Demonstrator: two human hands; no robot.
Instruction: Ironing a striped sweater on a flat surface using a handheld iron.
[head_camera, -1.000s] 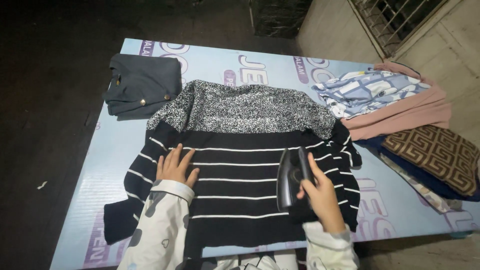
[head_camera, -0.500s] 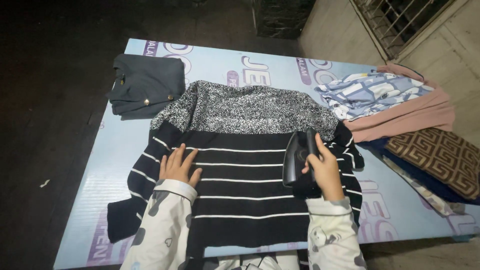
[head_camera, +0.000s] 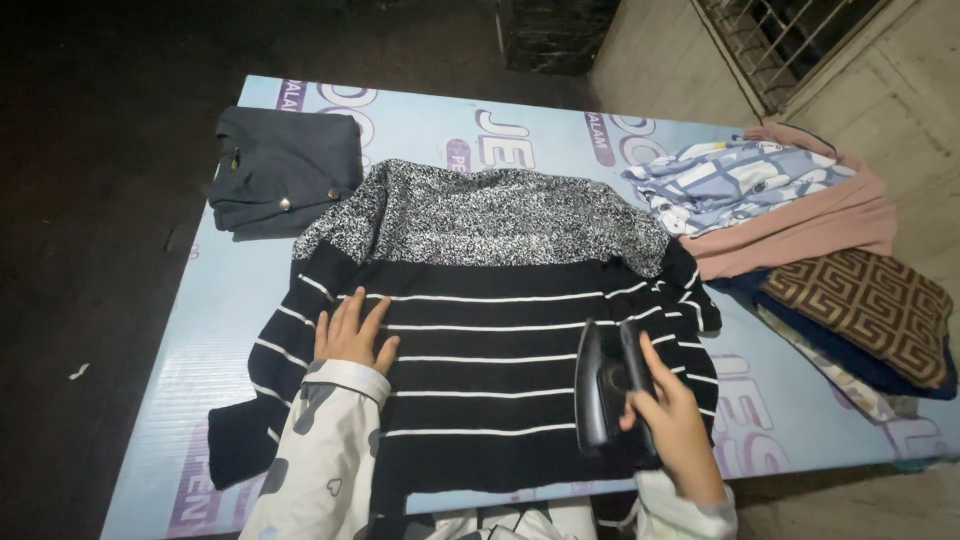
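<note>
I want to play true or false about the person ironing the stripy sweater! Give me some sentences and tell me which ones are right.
1. The right hand grips the black clothes iron. True.
2. The left hand holds the iron. False: it lies flat on the black sweater with thin white stripes.
3. The folded dark grey garment with gold buttons lies at the board's far left corner. True.
4. The brown patterned cloth lies under the iron. False: it sits in the pile of clothes at the right.
5. The sweater's top part is speckled grey and white. True.
</note>
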